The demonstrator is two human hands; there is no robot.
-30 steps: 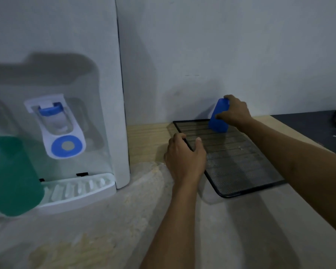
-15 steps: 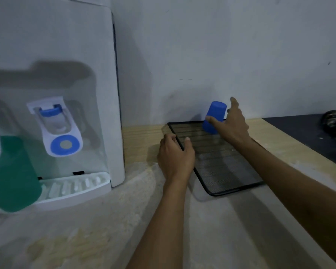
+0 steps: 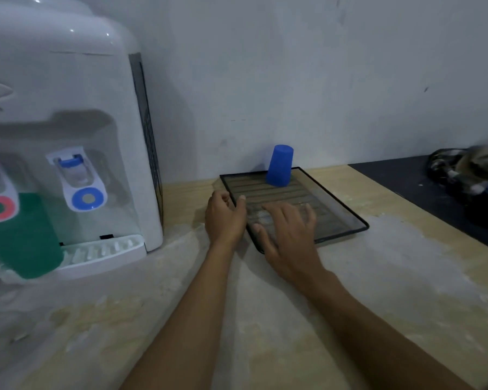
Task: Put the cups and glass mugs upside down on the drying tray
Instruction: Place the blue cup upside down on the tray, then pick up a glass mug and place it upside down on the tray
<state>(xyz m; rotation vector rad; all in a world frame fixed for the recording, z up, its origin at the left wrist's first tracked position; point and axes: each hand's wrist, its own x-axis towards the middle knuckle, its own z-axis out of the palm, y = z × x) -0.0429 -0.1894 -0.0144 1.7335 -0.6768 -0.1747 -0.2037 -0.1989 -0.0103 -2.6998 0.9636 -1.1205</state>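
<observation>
Blue plastic cup (image 3: 279,166) stands mouth-down at the far edge of the black mesh drying tray (image 3: 338,212), near the wall, with nothing touching it. A second ago my right hand (image 3: 289,229) was wrapped around this cup; it has since let go and drawn back, and now hovers over the near part of the tray, fingers spread and empty. My left hand (image 3: 225,218) still pinches the tray's left rim, thumb over the wire, steadying it. I judge one cup placed. More cups seem to lie in the blurred pile (image 3: 468,173) at far right; the green cup (image 3: 20,235) sits under the water dispenser (image 3: 68,80).
</observation>
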